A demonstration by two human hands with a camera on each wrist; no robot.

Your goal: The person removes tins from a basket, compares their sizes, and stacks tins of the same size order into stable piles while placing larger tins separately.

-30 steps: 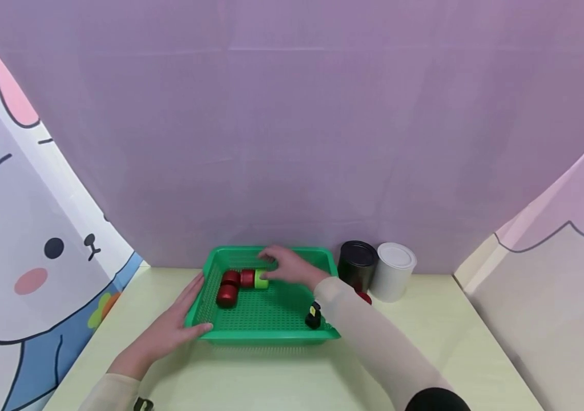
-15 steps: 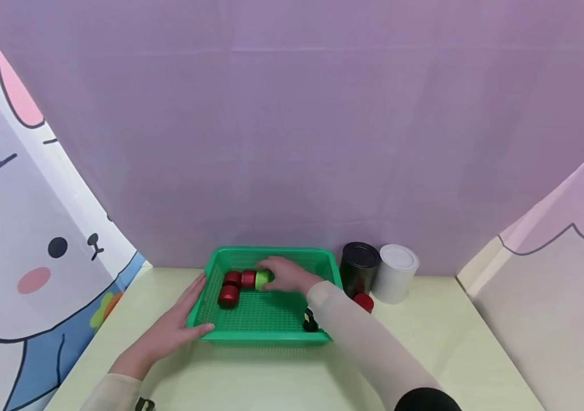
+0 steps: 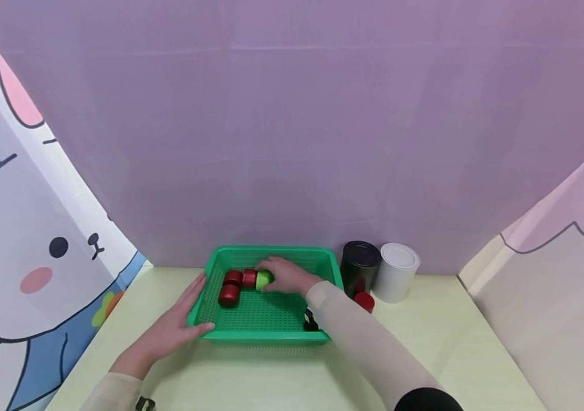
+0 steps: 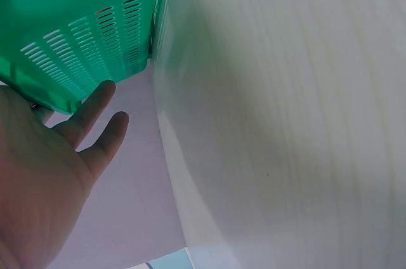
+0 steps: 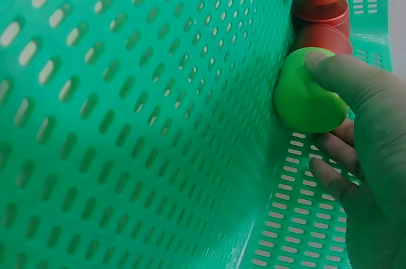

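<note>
My left hand rests against the left side of a green perforated basket, its fingers straight along the rim and the thumb at the front-left corner. In the left wrist view, two fingers of the left hand extend past the basket's wall. Inside the basket, my right hand pinches a bright green round-ended cylinder between thumb and fingers. That cylinder sits at the end of a short row of shiny dark red cylinders, touching the nearest one. Another red cylinder lies in front, at the basket's left.
Right of the basket stand a black-lidded dark can and a white can. A red round object sits before them, beside my right sleeve. A purple backdrop rises directly behind; patterned panels flank the pale table.
My right hand has lowered from above the green cylinder and taken hold of it, its wrist shifting slightly left. The left hand stays at the basket.
</note>
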